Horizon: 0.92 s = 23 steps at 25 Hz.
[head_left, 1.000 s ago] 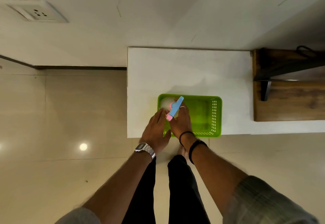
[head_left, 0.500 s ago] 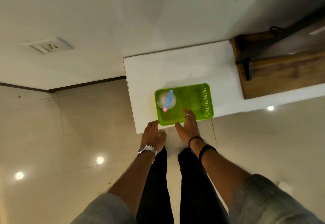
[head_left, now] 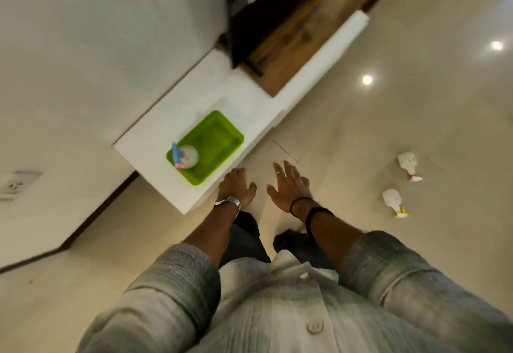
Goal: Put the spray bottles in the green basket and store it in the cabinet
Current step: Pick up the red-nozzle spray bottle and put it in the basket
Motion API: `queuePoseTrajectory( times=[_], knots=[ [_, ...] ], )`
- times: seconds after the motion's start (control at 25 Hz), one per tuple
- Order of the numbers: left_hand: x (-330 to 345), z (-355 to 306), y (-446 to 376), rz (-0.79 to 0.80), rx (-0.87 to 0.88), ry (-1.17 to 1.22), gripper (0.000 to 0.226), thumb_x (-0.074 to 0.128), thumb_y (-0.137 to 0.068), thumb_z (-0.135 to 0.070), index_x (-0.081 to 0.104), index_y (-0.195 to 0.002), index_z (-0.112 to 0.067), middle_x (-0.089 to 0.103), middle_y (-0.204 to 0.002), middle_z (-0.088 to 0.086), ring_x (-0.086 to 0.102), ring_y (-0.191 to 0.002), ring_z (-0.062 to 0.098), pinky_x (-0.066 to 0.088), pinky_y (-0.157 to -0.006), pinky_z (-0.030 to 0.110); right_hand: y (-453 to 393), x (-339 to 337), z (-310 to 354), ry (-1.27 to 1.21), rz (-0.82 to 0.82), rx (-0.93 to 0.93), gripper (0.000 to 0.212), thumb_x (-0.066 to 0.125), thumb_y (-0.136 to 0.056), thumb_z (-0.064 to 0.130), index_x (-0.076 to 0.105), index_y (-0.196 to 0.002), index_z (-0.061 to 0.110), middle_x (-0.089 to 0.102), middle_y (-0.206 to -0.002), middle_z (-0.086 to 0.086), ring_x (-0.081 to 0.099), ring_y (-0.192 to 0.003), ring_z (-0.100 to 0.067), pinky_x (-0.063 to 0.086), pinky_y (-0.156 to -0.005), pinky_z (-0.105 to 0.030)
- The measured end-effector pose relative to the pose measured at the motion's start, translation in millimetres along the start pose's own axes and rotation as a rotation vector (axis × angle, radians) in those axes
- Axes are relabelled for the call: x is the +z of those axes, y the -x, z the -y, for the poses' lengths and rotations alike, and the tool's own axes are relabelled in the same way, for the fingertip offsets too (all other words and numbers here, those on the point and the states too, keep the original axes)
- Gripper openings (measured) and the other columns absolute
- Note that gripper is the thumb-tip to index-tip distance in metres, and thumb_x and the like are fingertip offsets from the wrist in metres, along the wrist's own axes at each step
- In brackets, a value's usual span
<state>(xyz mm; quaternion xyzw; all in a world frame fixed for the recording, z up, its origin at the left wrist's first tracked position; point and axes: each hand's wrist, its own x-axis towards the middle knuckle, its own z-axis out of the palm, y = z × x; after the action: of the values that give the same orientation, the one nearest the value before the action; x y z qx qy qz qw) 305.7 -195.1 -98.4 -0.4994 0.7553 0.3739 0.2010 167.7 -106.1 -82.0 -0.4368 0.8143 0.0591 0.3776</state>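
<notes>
The green basket sits on a low white ledge by the wall. One white spray bottle with a blue and pink nozzle stands in the basket's near left corner. Two more white spray bottles lie on the floor to the right: one with a red nozzle and one with a yellow nozzle. My left hand hovers just off the ledge's front edge, fingers apart, holding nothing. My right hand is spread open over the floor, empty, well left of the two bottles.
A dark wooden cabinet stands on the ledge beyond the basket. A wall socket is at the far left. Glossy beige floor tiles stretch to the right, with light reflections. My legs are below my hands.
My right hand let go of the blue-nozzled bottle in the basket. Both hands drew back off the ledge. My view swung right, and the two bottles on the floor came into sight.
</notes>
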Motion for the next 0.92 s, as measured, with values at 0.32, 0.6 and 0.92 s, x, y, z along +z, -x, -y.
queuePoseTrajectory(
  times=[0.32, 0.6, 0.92],
  knots=[
    [76.6, -203.0, 40.4, 0.105, 0.323, -0.189, 0.052, 0.052, -0.097, -0.039, 0.047, -0.142, -0.015, 0.049, -0.149, 0.007, 0.050, -0.133, 0.029, 0.044, -0.109, 0.043, 106.2, -18.8, -210.6, -0.219, -0.180, 0.335, 0.070, 0.037, -0.099, 0.050, 0.015, -0.158, 0.021, 0.017, -0.166, -0.009, 0.020, -0.151, -0.029, 0.030, -0.115, -0.054],
    [157.4, -325.8, 55.0, 0.246, 0.569, -0.510, 0.052, 0.050, -0.098, -0.041, 0.045, -0.144, -0.015, 0.046, -0.151, 0.007, 0.045, -0.138, 0.029, 0.040, -0.113, 0.040, 175.5, -6.6, -355.8, -0.455, -0.240, 0.632, 0.070, 0.036, -0.100, 0.051, 0.014, -0.159, 0.020, 0.018, -0.164, -0.010, 0.023, -0.149, -0.031, 0.028, -0.113, -0.054],
    [193.9, -469.2, 17.5, 0.310, 0.750, -0.723, 0.056, 0.049, -0.099, -0.041, 0.040, -0.147, -0.014, 0.046, -0.151, 0.012, 0.046, -0.137, 0.033, 0.042, -0.110, 0.044, 188.1, -19.1, -450.8, -0.663, -0.316, 0.823, 0.071, 0.038, -0.099, 0.052, 0.016, -0.158, 0.019, 0.019, -0.164, -0.011, 0.026, -0.147, -0.032, 0.031, -0.111, -0.053]
  ],
)
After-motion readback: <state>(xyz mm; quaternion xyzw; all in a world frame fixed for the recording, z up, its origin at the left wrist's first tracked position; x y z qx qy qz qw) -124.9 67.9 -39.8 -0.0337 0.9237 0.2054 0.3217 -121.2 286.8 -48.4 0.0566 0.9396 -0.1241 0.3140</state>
